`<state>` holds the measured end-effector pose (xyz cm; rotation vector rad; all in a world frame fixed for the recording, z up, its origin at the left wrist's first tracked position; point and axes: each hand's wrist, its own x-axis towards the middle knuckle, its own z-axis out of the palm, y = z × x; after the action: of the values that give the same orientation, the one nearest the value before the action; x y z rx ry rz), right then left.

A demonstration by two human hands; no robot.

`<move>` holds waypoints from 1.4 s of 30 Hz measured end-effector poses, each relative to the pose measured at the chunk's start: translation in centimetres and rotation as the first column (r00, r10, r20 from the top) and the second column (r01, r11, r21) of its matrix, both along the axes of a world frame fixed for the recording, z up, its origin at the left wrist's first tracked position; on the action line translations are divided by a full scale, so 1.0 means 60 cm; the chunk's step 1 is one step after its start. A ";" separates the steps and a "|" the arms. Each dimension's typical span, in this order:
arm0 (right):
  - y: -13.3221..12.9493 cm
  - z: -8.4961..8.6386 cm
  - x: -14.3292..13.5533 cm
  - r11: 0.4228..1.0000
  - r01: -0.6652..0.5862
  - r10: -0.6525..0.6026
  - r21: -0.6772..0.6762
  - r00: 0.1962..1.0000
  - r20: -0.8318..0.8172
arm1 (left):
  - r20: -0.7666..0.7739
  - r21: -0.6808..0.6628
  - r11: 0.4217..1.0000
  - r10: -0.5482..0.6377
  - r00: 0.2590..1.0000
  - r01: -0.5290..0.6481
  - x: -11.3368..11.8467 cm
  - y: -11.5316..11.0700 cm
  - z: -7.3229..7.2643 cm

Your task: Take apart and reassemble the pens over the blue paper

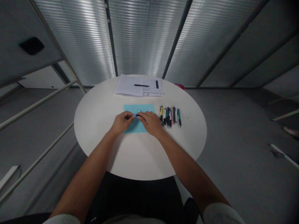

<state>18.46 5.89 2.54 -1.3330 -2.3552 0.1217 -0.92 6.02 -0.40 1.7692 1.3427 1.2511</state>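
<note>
Over a light blue sheet (pixel 135 128) on the round white table, my two hands meet at a small slim thing that looks like part of a pen (pixel 136 115). It shows a blue piece, a dark length and a pale tip. My left hand (pixel 121 122) pinches the pale end between thumb and fingers. Closed round the blue and dark part is my right hand (pixel 151 122), whose fingers hide much of it. A thin dark bit (pixel 140 111) sticks up behind the right fingertips. Just right of that hand lies a row of several pens (pixel 170 116), in yellow, white, black, green and pink.
Toward the far edge of the table (pixel 140 155) lies a stack of white papers (pixel 127 85) with a black pen (pixel 141 85) on top. A pale metal frame (pixel 46 97) stands at left. Corrugated translucent panels (pixel 140 37) rise behind the table.
</note>
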 end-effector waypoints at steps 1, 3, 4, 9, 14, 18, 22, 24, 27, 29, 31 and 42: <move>0.001 -0.001 0.000 1.000 -0.002 0.002 0.000 1.000 0.014 | -0.031 0.009 1.000 0.001 1.000 -0.001 -0.001 -0.001 0.001; 0.002 -0.004 0.001 1.000 -0.001 0.000 0.001 0.999 0.044 | -0.074 0.026 1.000 -0.004 0.997 0.006 -0.003 -0.002 0.003; 0.002 -0.005 0.001 1.000 0.001 -0.001 0.004 0.998 0.061 | -0.087 0.039 0.999 -0.005 0.996 0.009 -0.004 -0.002 0.004; 0.001 -0.005 0.000 1.000 0.019 -0.020 0.006 0.994 0.112 | -0.144 0.124 0.991 -0.023 0.989 0.041 -0.004 -0.001 0.007; 0.004 -0.007 0.001 0.996 -0.002 -0.002 -0.084 0.998 -0.057 | 0.042 0.092 0.994 -0.067 0.997 0.063 -0.002 -0.008 0.015; 0.008 -0.014 -0.001 0.986 -0.122 0.077 -0.113 0.937 -0.340 | 0.145 0.102 0.980 -0.186 0.972 0.172 -0.003 -0.012 0.018; 0.011 -0.019 -0.008 0.976 -0.153 0.054 -0.153 0.855 -0.517 | -0.072 0.164 0.955 -0.237 0.969 0.246 0.006 -0.017 0.020; 0.013 -0.020 -0.007 0.974 -0.137 0.007 -0.182 0.816 -0.578 | -0.167 0.214 0.952 -0.185 0.968 0.219 0.009 -0.019 0.021; 0.019 -0.018 0.000 0.983 -0.059 -0.075 -0.175 0.741 -0.668 | -0.159 0.291 0.955 -0.010 0.987 0.056 0.003 -0.017 0.021; 0.024 -0.017 0.008 0.990 0.047 -0.123 -0.132 0.737 -0.665 | -0.082 0.307 0.945 0.145 0.986 -0.114 -0.007 -0.011 0.018; 0.027 -0.017 0.015 0.986 0.147 -0.168 -0.082 0.814 -0.556 | -0.019 0.265 0.925 0.286 0.958 -0.271 -0.019 -0.002 0.013; 0.014 -0.022 0.007 0.959 0.279 -0.262 -0.059 0.944 0.198 | -0.137 0.054 0.907 0.422 0.896 -0.418 -0.025 0.013 -0.007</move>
<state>18.90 6.73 1.25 -1.7666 -2.3099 0.0140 -2.45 6.82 -0.84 1.6634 1.8778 1.3812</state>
